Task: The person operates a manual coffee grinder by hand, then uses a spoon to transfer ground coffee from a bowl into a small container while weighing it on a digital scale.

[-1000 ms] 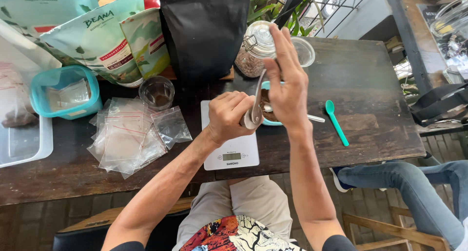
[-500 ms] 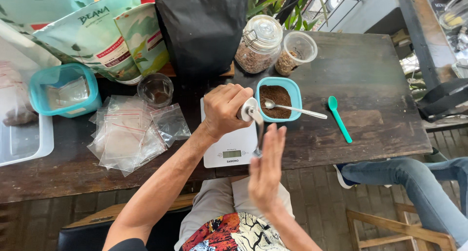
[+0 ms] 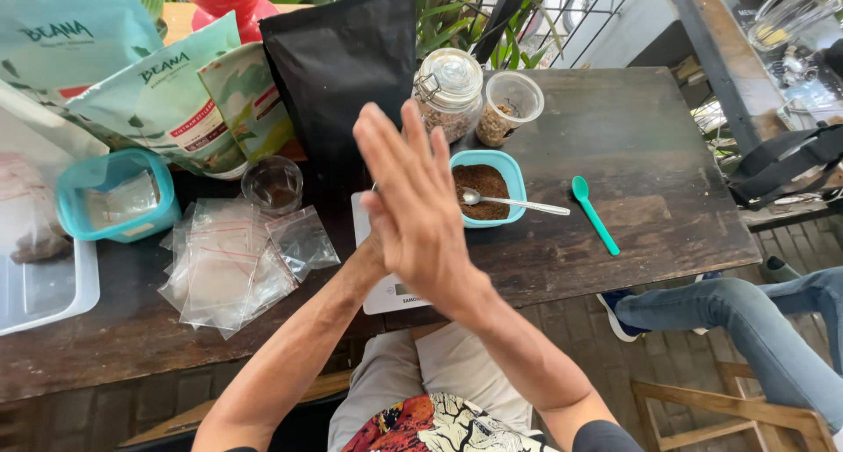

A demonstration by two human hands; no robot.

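Note:
My right hand (image 3: 413,206) is held flat with its fingers spread, pressed palm to palm against my left hand (image 3: 372,213), which is almost hidden behind it. Both are raised above a white kitchen scale (image 3: 386,296) at the table's near edge. Whether anything lies between the palms is hidden. Just right of my hands sits a teal dish (image 3: 518,178) of brown powder, with a metal spoon (image 3: 520,205) resting in it. A green plastic spoon (image 3: 595,215) lies on the wood further right.
Behind the dish stand a glass jar (image 3: 448,92), a clear plastic cup (image 3: 511,105) and a tall black bag (image 3: 338,66). Several small zip bags (image 3: 228,259), a small glass (image 3: 272,184), a teal tub (image 3: 114,193) and a white tray (image 3: 44,285) lie left. Another person's leg (image 3: 729,312) is at right.
My right hand, which had dropped below the table edge after leaving the spoon in the dish, has come up flat against my left hand over the scale.

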